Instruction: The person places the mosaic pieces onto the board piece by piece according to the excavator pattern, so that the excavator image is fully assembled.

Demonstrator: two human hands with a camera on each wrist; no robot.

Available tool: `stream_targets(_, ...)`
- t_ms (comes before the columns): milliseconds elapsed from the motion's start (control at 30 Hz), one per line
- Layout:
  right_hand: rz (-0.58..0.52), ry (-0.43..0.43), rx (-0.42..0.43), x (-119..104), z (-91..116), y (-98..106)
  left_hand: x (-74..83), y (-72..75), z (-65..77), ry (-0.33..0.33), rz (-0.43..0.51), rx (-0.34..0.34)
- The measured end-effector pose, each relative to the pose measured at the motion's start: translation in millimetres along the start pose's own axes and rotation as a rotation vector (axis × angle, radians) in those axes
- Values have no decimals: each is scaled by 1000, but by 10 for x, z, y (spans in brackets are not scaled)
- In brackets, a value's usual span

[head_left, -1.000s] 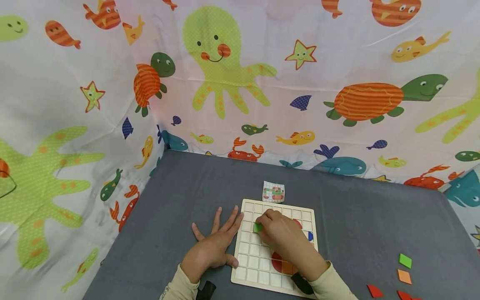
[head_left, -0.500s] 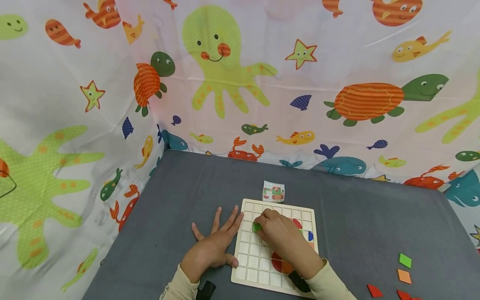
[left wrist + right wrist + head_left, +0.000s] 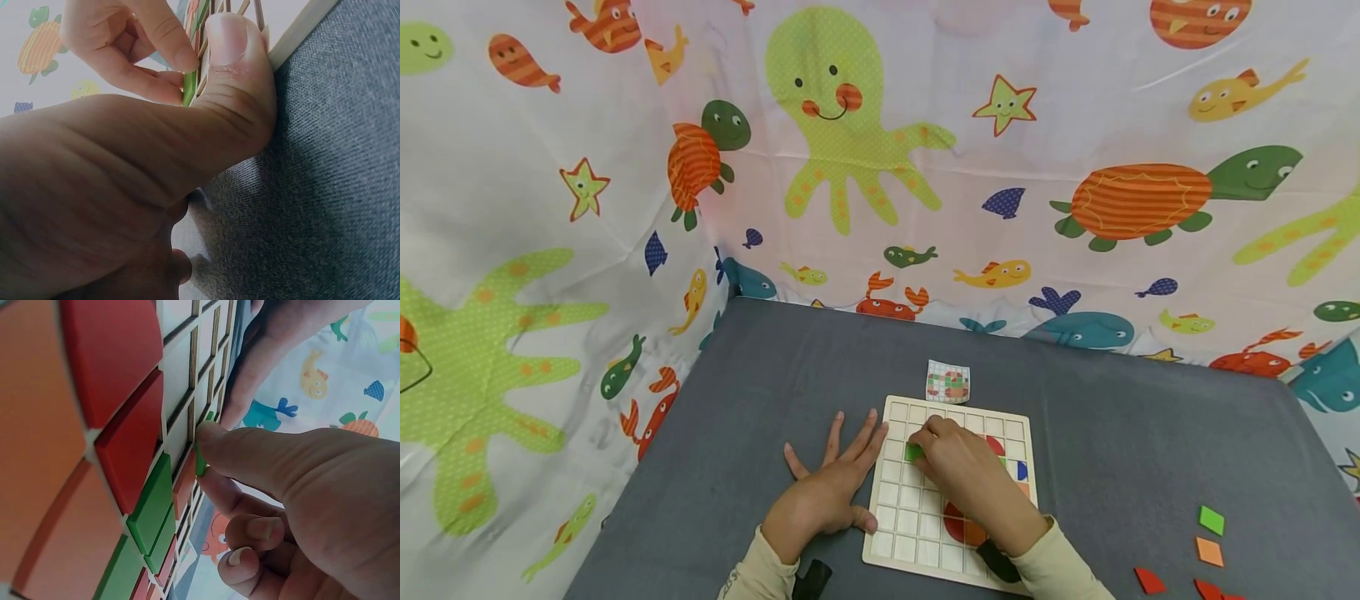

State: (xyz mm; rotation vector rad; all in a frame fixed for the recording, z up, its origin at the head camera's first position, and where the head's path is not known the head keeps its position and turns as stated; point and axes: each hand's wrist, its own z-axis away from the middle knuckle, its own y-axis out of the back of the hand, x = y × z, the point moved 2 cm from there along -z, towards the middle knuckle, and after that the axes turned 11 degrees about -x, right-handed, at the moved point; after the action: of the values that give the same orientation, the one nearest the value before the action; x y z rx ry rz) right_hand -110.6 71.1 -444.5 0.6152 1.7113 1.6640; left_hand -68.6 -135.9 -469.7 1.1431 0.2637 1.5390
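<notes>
A pale wooden grid board (image 3: 897, 557) lies on the grey table. My right hand (image 3: 966, 475) is over it, pinching a small green square tile (image 3: 913, 452) between thumb and fingertips at a cell in the board's left part. In the right wrist view the green tile (image 3: 200, 460) is partly covered by the thumb and sits tilted against the grid. Spread out along the board's left edge, my left hand (image 3: 823, 504) touches it with fingertips and thumb. Red tiles (image 3: 128, 450), green tiles (image 3: 149, 506) and orange tiles fill other cells, partly hidden under my right hand.
A small printed pattern card (image 3: 948, 382) lies behind the board. To the right are a loose green tile (image 3: 1211, 520), an orange tile (image 3: 1209, 551) and several red pieces (image 3: 1150, 581). A fabric with sea animals (image 3: 865, 183) hangs behind and to the left.
My right hand has shifted slightly left with the green tile, then stayed nearly still. My left hand keeps its place at the board's edge.
</notes>
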Motion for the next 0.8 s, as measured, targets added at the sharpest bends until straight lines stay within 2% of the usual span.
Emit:
stream_targets(233, 15, -1, 10, -3, 4, -4, 18, 29, 5, 3, -13, -4)
stream_targets(400, 27, -1, 10, -15, 7, -4, -56, -48, -48, -13, -18, 33)
stream_targets(533, 37, -4, 13, -24, 12, 1, -67, -62, -65, -13, -16, 27)
stream_targets(800, 32, 5, 23, -28, 21, 5, 76, 61, 69, 14, -16, 2)
